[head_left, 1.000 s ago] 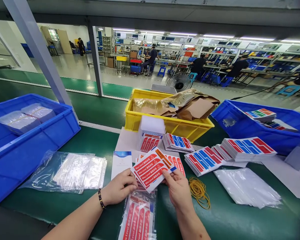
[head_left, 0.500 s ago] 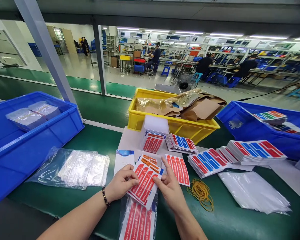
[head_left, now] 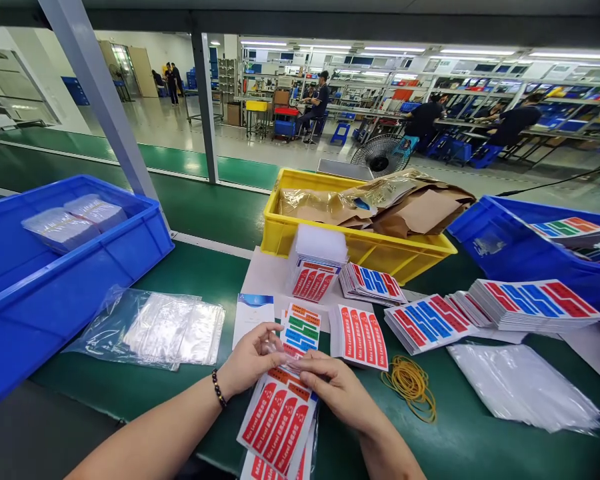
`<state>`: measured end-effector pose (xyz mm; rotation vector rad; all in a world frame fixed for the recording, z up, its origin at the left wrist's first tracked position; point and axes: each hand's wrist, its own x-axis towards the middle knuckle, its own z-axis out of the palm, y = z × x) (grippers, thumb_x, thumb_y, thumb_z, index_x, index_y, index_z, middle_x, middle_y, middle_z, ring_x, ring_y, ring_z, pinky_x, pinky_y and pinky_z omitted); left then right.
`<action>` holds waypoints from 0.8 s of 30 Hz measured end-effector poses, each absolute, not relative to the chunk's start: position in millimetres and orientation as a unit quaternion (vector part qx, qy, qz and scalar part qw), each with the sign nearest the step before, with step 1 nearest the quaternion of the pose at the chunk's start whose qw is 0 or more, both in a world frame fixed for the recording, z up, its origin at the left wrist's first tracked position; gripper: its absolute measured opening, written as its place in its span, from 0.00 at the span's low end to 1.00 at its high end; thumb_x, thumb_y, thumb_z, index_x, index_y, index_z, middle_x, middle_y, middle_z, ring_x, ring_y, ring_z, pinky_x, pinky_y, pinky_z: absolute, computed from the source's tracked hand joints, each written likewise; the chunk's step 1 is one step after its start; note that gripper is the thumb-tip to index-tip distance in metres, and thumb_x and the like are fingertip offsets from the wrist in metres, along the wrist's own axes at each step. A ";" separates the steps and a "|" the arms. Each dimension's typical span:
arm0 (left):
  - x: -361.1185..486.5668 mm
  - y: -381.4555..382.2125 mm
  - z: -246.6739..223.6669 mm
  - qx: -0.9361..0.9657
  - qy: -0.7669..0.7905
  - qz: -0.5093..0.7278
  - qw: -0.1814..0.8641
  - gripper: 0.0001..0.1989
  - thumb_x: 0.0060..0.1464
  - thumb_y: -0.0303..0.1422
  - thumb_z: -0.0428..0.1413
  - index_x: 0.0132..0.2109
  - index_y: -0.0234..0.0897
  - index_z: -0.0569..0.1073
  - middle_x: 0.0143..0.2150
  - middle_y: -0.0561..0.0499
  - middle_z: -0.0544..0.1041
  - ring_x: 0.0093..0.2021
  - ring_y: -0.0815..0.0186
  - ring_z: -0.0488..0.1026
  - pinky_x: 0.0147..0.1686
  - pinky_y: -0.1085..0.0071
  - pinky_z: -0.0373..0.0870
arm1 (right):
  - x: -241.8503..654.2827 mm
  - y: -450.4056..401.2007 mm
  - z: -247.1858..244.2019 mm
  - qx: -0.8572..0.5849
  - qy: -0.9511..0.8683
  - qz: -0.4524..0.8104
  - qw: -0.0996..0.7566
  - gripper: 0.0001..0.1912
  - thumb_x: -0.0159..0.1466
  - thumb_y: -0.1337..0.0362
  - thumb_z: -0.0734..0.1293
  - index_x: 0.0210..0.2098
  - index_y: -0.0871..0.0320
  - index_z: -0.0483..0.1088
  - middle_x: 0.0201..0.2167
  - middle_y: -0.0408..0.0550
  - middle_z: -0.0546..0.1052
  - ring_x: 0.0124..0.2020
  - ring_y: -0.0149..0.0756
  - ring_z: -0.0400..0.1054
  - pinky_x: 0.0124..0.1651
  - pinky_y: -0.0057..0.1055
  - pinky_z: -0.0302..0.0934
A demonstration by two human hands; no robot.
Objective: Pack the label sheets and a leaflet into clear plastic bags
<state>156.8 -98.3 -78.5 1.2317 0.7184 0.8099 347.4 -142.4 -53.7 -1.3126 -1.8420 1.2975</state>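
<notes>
My left hand (head_left: 254,359), with a beaded bracelet at the wrist, pinches the upper edge of clear plastic above a red label sheet (head_left: 277,423). From the other side, my right hand (head_left: 333,387) has its fingers closed on the same edge, close to the left fingertips. More red label sheets (head_left: 304,467) lie in clear plastic underneath. Just beyond the hands rests a sheet with green, blue and orange labels (head_left: 301,329). A stack of red label sheets (head_left: 361,337) is to the right of it. Behind stands a pile of packed label sets (head_left: 316,263).
Blue bins (head_left: 153,233) stand left and right, a yellow bin (head_left: 410,250) with brown paper in the middle. Clear bags (head_left: 173,330), yellow rubber bands (head_left: 410,388), red-blue label stacks (head_left: 427,322) and white bags (head_left: 525,387) lie around. People sit at far benches.
The red sheet moved down and toward me, and both hands closed in on its upper edge. The multicoloured sheet beyond is now more exposed. The view shifted slightly.
</notes>
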 end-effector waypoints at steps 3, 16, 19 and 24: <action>156.7 -97.0 -75.5 0.519 0.355 0.295 0.719 0.20 0.40 0.41 0.60 0.33 0.27 0.66 0.29 0.48 0.68 0.30 0.69 0.65 0.33 0.73 0.62 | 351.4 -143.0 -59.6 -0.521 -0.620 0.508 0.292 0.21 0.60 0.58 0.62 0.51 0.59 0.66 0.42 0.52 0.69 0.43 0.38 0.63 0.48 0.35 0.57; 160.2 -100.0 -73.3 0.573 0.382 0.279 0.669 0.10 0.41 0.33 0.55 0.26 0.27 0.68 0.27 0.49 0.70 0.29 0.71 0.64 0.31 0.75 0.60 | 336.4 -143.3 -54.4 -0.568 -0.641 0.450 0.251 0.15 0.59 0.57 0.60 0.25 0.64 0.60 0.24 0.46 0.64 0.27 0.29 0.55 0.31 0.27 0.51; 159.3 -98.5 -75.5 0.577 0.375 0.276 0.671 0.10 0.41 0.33 0.55 0.26 0.27 0.67 0.27 0.49 0.69 0.29 0.72 0.64 0.30 0.76 0.60 | 338.5 -144.1 -58.0 -0.567 -0.651 0.439 0.250 0.14 0.60 0.57 0.59 0.26 0.64 0.61 0.25 0.47 0.65 0.28 0.29 0.56 0.32 0.27 0.52; 156.4 -96.4 -78.2 0.566 0.360 0.253 0.697 0.20 0.44 0.46 0.54 0.30 0.30 0.63 0.21 0.52 0.64 0.20 0.73 0.61 0.20 0.76 0.59 | 345.2 -142.6 -61.5 -0.582 -0.612 0.465 0.266 0.16 0.59 0.55 0.60 0.27 0.64 0.62 0.24 0.46 0.63 0.26 0.28 0.55 0.30 0.26 0.51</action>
